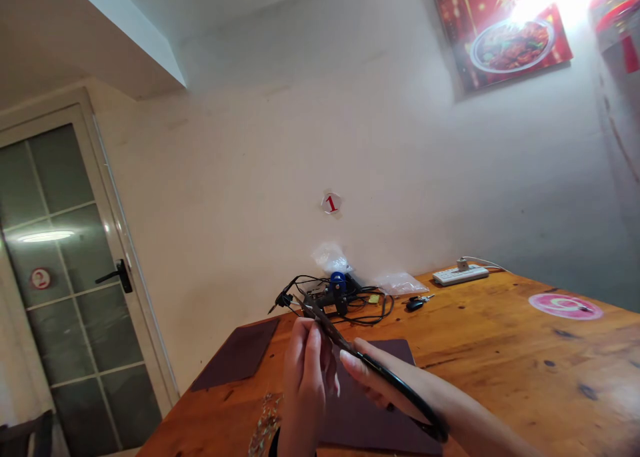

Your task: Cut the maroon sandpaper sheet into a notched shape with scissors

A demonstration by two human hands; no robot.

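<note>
My right hand [367, 370] is wrapped round a pair of scissors [335, 332] with dark blades and a black handle. The blades point up and to the left, across the fingertips of my left hand [305, 364]. Those left fingers are pinched together beside the blades, on something too small to make out. Beneath both hands lies a dark mat [370, 417], partly covered by them. A loose heap of small shiny pieces [265, 420] lies on the table just left of my left wrist.
Behind the hands, black cables [370, 318] tangle round a device with a blue part [337, 284]. Clear plastic bags [403, 284], keys [417, 302] and a white power strip [460, 274] lie along the wooden table's [500, 350] back. Another dark mat [235, 354] lies left.
</note>
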